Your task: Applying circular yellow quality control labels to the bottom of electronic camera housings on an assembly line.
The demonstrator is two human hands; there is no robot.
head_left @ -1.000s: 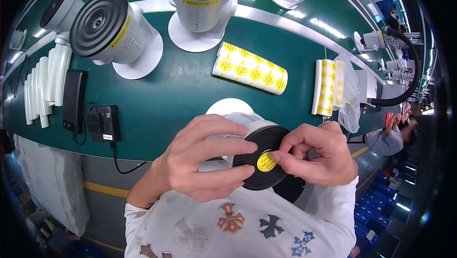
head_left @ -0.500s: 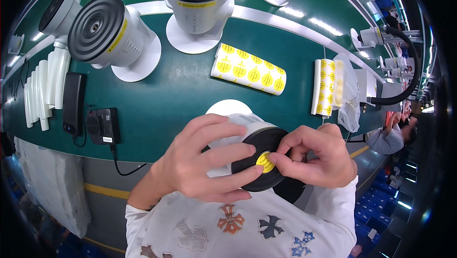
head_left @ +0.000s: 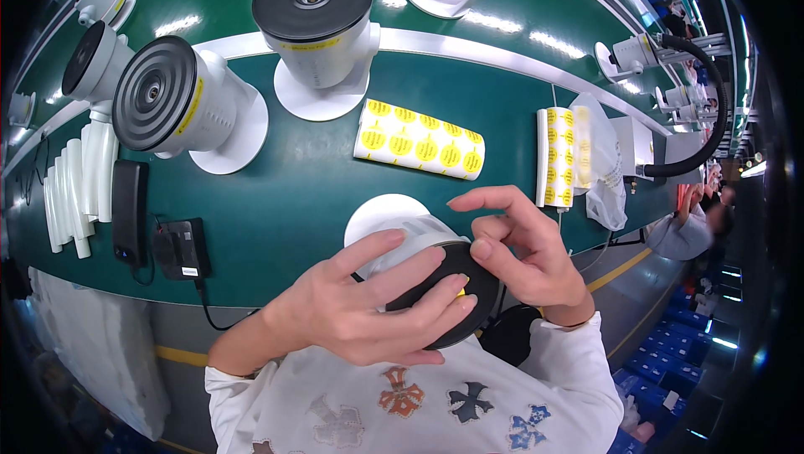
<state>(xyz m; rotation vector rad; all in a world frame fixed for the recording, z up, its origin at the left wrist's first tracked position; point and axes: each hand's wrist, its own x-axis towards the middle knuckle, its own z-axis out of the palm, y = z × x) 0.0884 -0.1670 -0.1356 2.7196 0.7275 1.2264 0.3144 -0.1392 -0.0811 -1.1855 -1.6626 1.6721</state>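
Held thing: a white cylindrical security camera with a round black front face (head_left: 444,286), low in the middle of the frame, just above the person's printed white shirt (head_left: 419,404).
Axis: its long axis runs from the white round base (head_left: 381,213), farther up on the green worktop (head_left: 285,203), down to the black face, which is tilted toward the lower right of the frame.
Sticker: a small yellow round sticker (head_left: 460,291) shows as a sliver on the black face, mostly covered by fingers.
Left hand (head_left: 360,307): comes in from the lower left, palm over the camera body, fingers spread and wrapped across the barrel and the rim of the black face, gripping it.
Right hand (head_left: 523,249): comes from the lower right, wrist bent, thumb pressed onto the upper edge of the black face; the index and other fingers are curled loosely above it and close on nothing.
Near above: a curled white sheet of yellow round stickers (head_left: 419,140), lying on the worktop in the middle of the frame.
Right of that: a second strip of yellow stickers (head_left: 559,157), standing on edge beside a crumpled clear plastic bag (head_left: 605,177).
Upper middle: a white camera on a round base, black face up (head_left: 314,27).
Upper left: a like white camera with its black face turned left (head_left: 180,102).
Left edge: a black flat rectangular device (head_left: 130,211) and a black power adapter with cable (head_left: 182,249), near a row of white curved plastic parts (head_left: 75,194).
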